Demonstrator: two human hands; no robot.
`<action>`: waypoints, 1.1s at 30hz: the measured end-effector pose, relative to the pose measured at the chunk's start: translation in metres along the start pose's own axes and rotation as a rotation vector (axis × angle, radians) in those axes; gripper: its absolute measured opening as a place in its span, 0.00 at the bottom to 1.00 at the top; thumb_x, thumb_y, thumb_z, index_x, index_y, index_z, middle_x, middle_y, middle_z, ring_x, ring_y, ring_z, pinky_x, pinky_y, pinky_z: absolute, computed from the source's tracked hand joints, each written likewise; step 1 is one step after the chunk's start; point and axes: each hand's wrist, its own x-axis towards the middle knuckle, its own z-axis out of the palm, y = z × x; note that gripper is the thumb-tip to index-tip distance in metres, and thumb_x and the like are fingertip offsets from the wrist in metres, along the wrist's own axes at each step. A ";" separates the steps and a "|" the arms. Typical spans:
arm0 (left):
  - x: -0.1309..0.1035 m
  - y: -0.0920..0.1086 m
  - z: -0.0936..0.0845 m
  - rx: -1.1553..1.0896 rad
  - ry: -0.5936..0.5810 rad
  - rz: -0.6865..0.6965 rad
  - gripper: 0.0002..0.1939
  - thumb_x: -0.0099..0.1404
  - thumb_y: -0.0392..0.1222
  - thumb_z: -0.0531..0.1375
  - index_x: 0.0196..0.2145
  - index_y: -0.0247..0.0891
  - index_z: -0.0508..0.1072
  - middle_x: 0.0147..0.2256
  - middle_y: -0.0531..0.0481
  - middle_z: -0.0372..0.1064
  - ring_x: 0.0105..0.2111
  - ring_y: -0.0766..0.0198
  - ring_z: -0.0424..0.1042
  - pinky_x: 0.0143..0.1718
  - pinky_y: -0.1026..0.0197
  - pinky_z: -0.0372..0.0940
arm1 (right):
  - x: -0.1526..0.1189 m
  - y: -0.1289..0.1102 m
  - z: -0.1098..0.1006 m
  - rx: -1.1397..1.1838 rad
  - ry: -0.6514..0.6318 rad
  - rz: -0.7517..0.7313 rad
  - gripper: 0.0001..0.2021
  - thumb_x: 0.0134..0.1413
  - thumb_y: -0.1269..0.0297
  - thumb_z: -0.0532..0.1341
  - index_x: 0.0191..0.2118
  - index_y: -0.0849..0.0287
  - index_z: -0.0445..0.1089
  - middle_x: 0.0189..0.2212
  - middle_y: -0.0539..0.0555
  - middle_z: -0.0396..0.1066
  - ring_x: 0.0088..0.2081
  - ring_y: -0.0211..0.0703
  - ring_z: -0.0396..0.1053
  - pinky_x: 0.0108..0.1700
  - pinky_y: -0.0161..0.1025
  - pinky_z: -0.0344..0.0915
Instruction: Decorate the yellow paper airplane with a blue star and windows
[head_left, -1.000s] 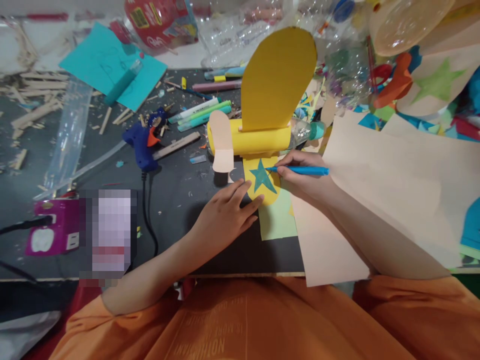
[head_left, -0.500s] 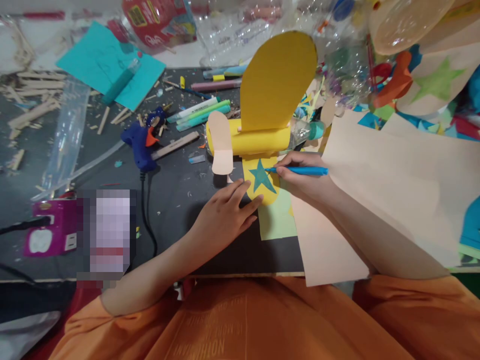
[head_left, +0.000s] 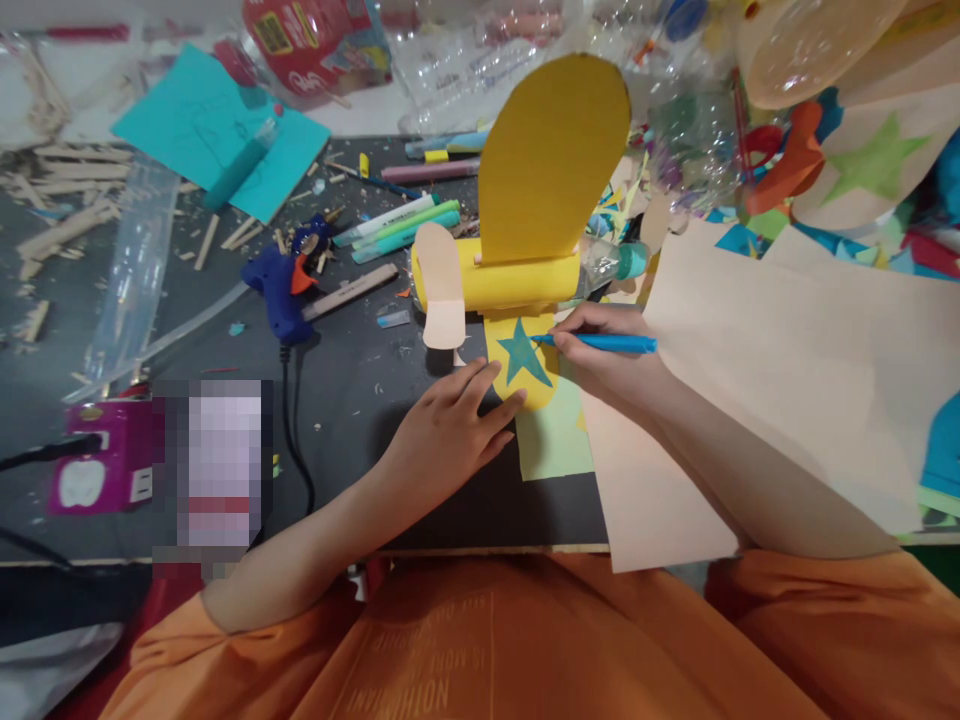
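Note:
A blue marker (head_left: 611, 343) is gripped in my right hand (head_left: 600, 345), its tip at the edge of a blue-green star (head_left: 523, 355). The star lies on the lower yellow wing (head_left: 499, 390) of a model plane with a yellow-wrapped bottle body (head_left: 525, 283). With fingers spread, my left hand (head_left: 457, 415) rests its fingertips on that wing's near left edge. The other yellow wing (head_left: 555, 165) rises behind the body. A cream paper piece (head_left: 442, 285) crosses the body's left end. Below the lower wing is a light green paper (head_left: 555, 450).
Left of the plane lie a blue glue gun (head_left: 281, 285) and several markers (head_left: 409, 225). A purple power box (head_left: 101, 455) sits at the left. Large cream sheets (head_left: 780, 370) spread on the right. Plastic bottles (head_left: 315, 50) and wood sticks (head_left: 75, 190) are farther back.
The upper yellow wing has tilted very slightly to the left. Both hands stay nearly in place, with the marker still at the star's edge.

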 end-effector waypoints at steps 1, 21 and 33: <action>0.000 0.000 0.000 -0.001 -0.002 -0.003 0.18 0.72 0.39 0.61 0.59 0.41 0.74 0.59 0.34 0.70 0.61 0.45 0.72 0.56 0.45 0.74 | 0.000 0.000 0.000 -0.005 0.002 0.001 0.08 0.49 0.65 0.63 0.22 0.56 0.68 0.20 0.48 0.68 0.25 0.38 0.63 0.29 0.37 0.61; -0.001 -0.001 0.001 0.031 0.033 0.019 0.18 0.72 0.40 0.62 0.58 0.40 0.74 0.59 0.35 0.70 0.60 0.47 0.72 0.56 0.47 0.73 | -0.006 -0.004 0.000 -0.056 -0.013 -0.012 0.10 0.48 0.64 0.61 0.20 0.55 0.64 0.18 0.47 0.66 0.23 0.36 0.60 0.27 0.36 0.58; 0.000 0.000 0.001 0.033 0.030 0.018 0.18 0.72 0.40 0.62 0.58 0.41 0.74 0.58 0.35 0.70 0.60 0.46 0.72 0.56 0.47 0.74 | -0.005 -0.003 0.004 -0.043 0.165 -0.034 0.12 0.46 0.65 0.60 0.17 0.55 0.61 0.15 0.45 0.60 0.21 0.35 0.55 0.24 0.35 0.52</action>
